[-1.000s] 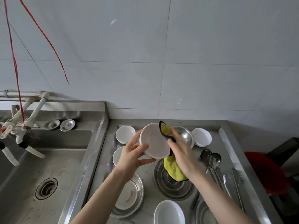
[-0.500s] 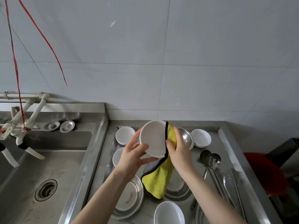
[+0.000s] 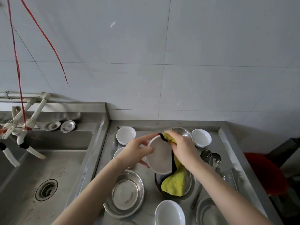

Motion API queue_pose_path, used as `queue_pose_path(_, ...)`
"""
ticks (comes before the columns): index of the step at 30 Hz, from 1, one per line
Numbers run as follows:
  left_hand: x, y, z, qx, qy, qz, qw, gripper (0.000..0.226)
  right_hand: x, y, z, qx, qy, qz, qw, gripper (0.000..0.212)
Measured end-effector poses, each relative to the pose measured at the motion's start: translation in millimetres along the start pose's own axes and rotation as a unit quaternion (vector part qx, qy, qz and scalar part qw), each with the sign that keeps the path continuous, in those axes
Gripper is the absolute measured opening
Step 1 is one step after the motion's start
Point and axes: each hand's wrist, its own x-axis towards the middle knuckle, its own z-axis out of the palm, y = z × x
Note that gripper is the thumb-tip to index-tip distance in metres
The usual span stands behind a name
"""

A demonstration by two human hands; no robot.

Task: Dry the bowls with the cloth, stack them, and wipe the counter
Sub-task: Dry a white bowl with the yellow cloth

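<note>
**Entry: one bowl in hand, drying under way**

Head view.

- Item: white bowl (image 3: 158, 158), held on edge above the counter (image 3: 227, 153), its round face turned to the camera. Whether that face is the inside or the base cannot be told.
- Left hand (image 3: 136, 153): grips the bowl's left rim, fingers curled over the top edge, thumb across the face.
- Right hand (image 3: 181, 148): closed round the bunched yellow cloth (image 3: 174, 184), pressing it over the bowl's right rim. The cloth's loose tail hangs down onto a steel plate (image 3: 186, 182) below.
- Awaiting drying, by the look of it: white bowls on the counter at back left (image 3: 126, 135), back right (image 3: 201, 137) and front (image 3: 169, 212). No stack is in view.

Handling notes (judgement). The step is wiping the rim and both faces.

- Turn the bowl with the left hand while the cloth hand stays in place, so the whole rim gets wiped.
- Push the cloth into the hollow and over the foot.
- Gather the hanging tail, since it may soak up water from the plate.
- Hold firmly, as a wet glaze may slip.
</note>
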Motion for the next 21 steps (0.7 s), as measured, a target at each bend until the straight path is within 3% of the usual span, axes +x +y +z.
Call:
queue_pose_path(3,1,3,8,-0.017,0.085,0.034,0.996,0.054,1,-7,-4,0.013,0.053,0.014,0.998,0.035)
queue_pose_path(7,-2,-9,30,-0.116,0.174,0.093,0.974,0.063,1,-18,-2,0.155,0.098,0.173,0.968,0.039)
queue_pose_path(12,-4,-9,29,-0.058,0.185,0.097,0.976,0.057,-4,-12,-6,0.058,0.058,0.124,0.989,0.043)
queue_pose_path(14,1,-9,20,0.057,0.146,0.109,0.982,0.061,-5,-6,-5,0.007,0.043,0.075,0.996,0.043)
queue_pose_path(17,8,-8,11,0.258,0.098,0.141,0.951,0.064,-8,0,1,-0.056,0.010,0.018,0.998,0.047)
queue_pose_path(19,6,-11,14,0.246,0.137,0.154,0.947,0.063,-11,1,4,-0.016,0.037,0.037,0.999,0.041)
queue_pose_path(21,-2,-14,25,0.123,0.207,0.152,0.958,0.064,-12,0,3,0.067,0.079,0.115,0.988,0.031)
